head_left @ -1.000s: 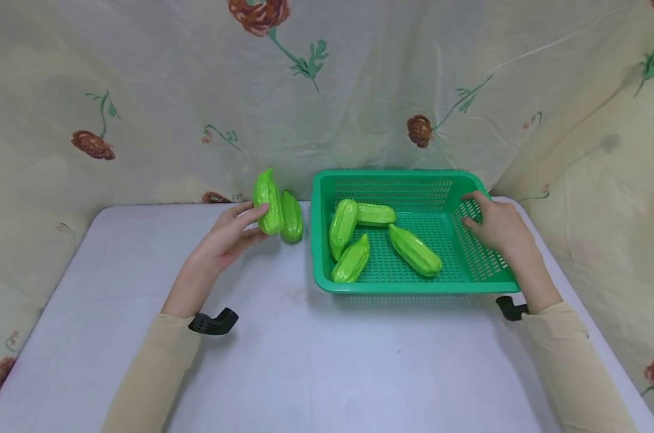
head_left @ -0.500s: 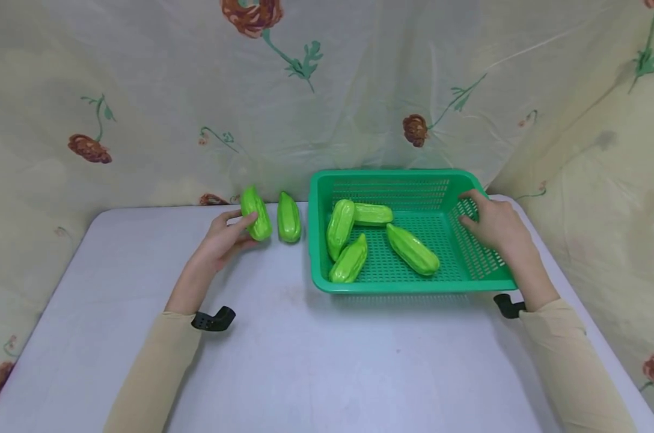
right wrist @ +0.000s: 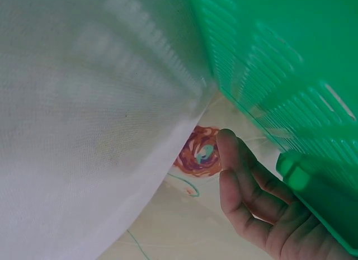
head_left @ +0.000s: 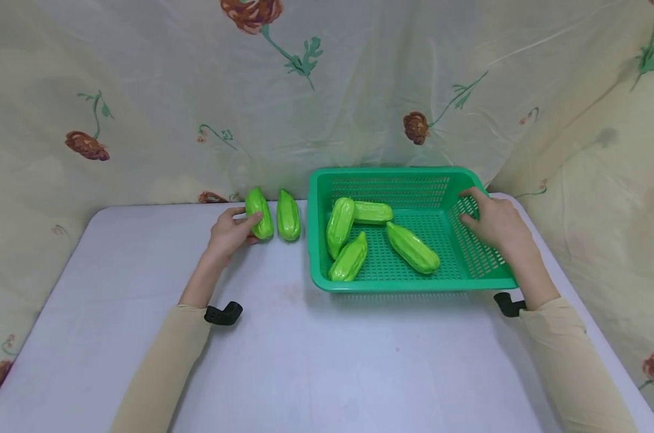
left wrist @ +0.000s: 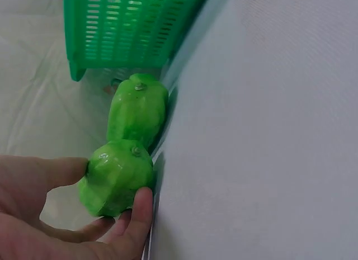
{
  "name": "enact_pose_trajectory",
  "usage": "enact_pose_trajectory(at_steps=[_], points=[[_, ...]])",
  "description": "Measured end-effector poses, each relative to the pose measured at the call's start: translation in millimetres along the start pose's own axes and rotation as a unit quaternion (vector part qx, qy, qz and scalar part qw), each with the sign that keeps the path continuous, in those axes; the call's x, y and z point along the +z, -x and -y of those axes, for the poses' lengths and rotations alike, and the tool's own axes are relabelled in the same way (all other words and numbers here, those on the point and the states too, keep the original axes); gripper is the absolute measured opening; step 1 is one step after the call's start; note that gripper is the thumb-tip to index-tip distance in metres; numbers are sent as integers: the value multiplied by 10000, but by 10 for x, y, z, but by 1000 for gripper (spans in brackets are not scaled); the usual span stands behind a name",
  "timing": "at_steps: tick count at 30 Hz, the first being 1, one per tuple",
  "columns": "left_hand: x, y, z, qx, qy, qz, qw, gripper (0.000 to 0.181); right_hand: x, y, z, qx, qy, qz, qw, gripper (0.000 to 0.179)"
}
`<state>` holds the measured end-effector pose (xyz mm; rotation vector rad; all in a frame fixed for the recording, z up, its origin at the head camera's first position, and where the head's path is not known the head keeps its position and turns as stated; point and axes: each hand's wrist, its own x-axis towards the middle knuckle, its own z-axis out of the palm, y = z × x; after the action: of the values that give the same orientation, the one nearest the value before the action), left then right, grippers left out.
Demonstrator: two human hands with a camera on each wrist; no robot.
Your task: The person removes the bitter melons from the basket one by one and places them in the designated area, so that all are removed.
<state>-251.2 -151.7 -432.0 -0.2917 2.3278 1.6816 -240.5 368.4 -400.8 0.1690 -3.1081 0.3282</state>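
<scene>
My left hand (head_left: 231, 233) holds a light green ridged gourd (head_left: 260, 215) near the table's back edge. In the left wrist view the thumb lies on one side of this gourd (left wrist: 116, 179) and the curled fingers on the other. A second gourd (head_left: 288, 216) lies just to its right, left of the basket. My right hand (head_left: 497, 224) grips the right rim of a green perforated basket (head_left: 413, 286), and from the right wrist view several of its fingers (right wrist: 260, 201) show outside the wall. Inside the basket lie several similar gourds (head_left: 412, 248), mostly toward its left side.
A white-covered table (head_left: 316, 361) carries everything. Behind it and at the right hangs a pale floral curtain (head_left: 359, 90), close to the basket's back rim. Black wrist mounts (head_left: 224, 313) show at both wrists.
The left hand has brought its gourd left and down, from against the second gourd to the table beside it, leaving a small gap. The right hand and basket have stayed in place.
</scene>
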Motion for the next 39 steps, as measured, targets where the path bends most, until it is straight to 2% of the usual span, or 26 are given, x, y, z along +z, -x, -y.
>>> enact_pose_trajectory(at_steps=[10, 14, 20, 31, 35, 39], points=[[45, -18, 22, 277, -755, -467, 9957, 69, -6, 8, 6, -15, 33, -38, 10000, 51], [42, -24, 14, 337, -843, -473, 9947, 69, -6, 3, 8, -2, 40, -45, 10000, 52], [15, -36, -11, 289, -1018, -321, 9939, 69, 7, 2, -2, 12, 51, -41, 10000, 52], [31, -2, -73, 273, -1609, -312, 9861, 67, 8, 6, 7, -9, 24, -1, 10000, 52], [34, 13, -84, 377, -1677, -427, 9842, 66, 4, 8, 13, -9, 28, -19, 10000, 52], [16, 28, -131, 642, -1692, -733, 9807, 64, -3, 15, 8, -4, 15, -22, 10000, 52]])
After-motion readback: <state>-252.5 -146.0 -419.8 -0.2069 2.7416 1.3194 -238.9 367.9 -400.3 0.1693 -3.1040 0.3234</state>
